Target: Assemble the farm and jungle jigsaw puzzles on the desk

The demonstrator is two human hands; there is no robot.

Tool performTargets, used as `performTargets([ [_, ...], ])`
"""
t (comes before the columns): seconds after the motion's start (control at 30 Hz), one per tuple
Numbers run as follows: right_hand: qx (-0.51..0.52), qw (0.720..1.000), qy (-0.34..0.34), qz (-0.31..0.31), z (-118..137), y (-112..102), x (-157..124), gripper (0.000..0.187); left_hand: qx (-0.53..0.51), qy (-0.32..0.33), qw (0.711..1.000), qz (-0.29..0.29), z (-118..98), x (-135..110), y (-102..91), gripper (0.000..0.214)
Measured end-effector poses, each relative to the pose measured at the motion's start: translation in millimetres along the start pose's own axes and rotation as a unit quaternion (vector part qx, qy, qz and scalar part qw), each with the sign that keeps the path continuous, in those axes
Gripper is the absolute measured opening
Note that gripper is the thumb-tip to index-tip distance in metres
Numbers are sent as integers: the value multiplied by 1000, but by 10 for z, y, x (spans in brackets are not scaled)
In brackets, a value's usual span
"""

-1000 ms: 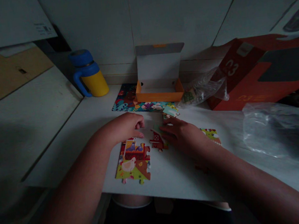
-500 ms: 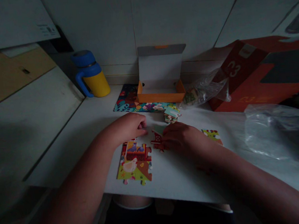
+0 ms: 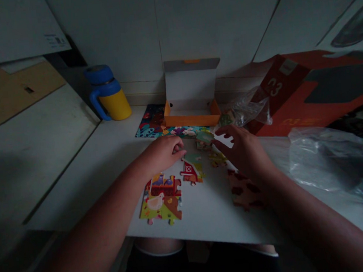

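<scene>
My left hand (image 3: 167, 149) rests on the white table with its fingers curled in and nothing visible in them. Its thumb is close to a red barn puzzle section (image 3: 191, 171) with pale green above it. Below that wrist lies a joined puzzle section (image 3: 160, 202) showing a white hen. My right hand (image 3: 241, 149) has thumb and index finger apart, their tips at the right edge of a small stack of puzzle pieces (image 3: 205, 138). Near it are a yellow-green piece (image 3: 217, 159) and a brown-spotted section (image 3: 244, 192), partly hidden by my right forearm.
An open orange box (image 3: 193, 120) stands on a colourful picture sheet (image 3: 150, 124) at the back. A blue and yellow flask (image 3: 113, 97) is at the left. Clear plastic bags (image 3: 318, 157) and a large red-orange box (image 3: 296, 95) occupy the right side.
My right hand has moved off the barn section, up and right to the stack, and its fingers have spread. The barn section is uncovered. My left hand has shifted slightly right.
</scene>
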State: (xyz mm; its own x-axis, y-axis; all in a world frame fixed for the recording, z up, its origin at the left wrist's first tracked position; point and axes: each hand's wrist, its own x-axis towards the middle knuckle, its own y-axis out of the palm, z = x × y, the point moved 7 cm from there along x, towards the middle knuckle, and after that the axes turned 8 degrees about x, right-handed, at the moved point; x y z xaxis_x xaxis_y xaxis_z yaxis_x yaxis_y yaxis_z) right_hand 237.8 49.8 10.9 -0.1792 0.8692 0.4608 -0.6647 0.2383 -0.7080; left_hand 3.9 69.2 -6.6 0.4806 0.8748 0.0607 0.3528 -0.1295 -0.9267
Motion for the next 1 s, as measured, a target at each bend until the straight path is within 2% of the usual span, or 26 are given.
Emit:
performTargets([
  [0.1,6,1000,14,9,-10,17,3,19,-17,6,998,-63,-32,48,9,21],
  [0.17,5,1000,20,16,-9,23,6,18,-29,15,996,-82,-59,72,31,25],
  [0.47,9,998,52,16,-60,43,22,17,-41,43,995,-80,-159,87,97,27],
  [0.67,28,999,26,9,-52,74,17,12,-47,51,993,-90,-160,107,131,32],
  [1.0,35,999,24,17,-39,98,44,9,-71,56,993,-76,-215,136,177,32],
])
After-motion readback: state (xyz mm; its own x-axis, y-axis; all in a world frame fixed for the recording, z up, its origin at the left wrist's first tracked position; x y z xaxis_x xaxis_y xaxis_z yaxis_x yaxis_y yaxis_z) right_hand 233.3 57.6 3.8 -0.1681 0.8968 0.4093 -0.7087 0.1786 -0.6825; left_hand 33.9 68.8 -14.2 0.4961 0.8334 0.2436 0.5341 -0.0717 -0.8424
